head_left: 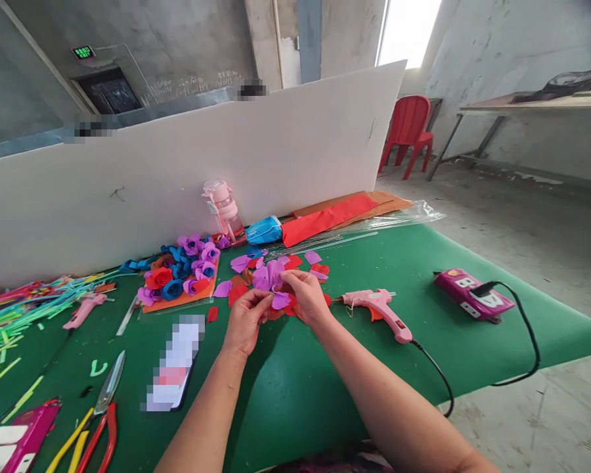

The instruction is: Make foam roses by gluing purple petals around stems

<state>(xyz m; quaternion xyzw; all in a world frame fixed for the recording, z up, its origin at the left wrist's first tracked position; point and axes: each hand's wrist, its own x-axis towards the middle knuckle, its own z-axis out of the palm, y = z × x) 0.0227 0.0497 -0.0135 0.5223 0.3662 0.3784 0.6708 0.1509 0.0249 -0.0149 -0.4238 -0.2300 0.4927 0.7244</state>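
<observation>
My left hand point(247, 320) and my right hand point(305, 295) are close together over the green table point(295, 387), fingers pinched on a purple paper flower point(270, 276). The petals partly hide the fingertips. Under and around my hands lie loose petals, among them a purple petal point(222, 290) and a red petal point(238, 295). Just right of my right hand rests a pink glue gun point(380, 306), its nozzle toward the petals. Finished-looking paper flowers point(181, 268) in purple, blue and red are heaped on an orange sheet at the left.
A phone point(175, 361), shears point(109, 387) and a second glue gun point(85, 310) lie at the left, near green strips point(10, 328). A pink bottle point(223, 210), blue packet point(264, 230) and red paper point(328, 220) line the back. A power strip point(473, 295) sits right.
</observation>
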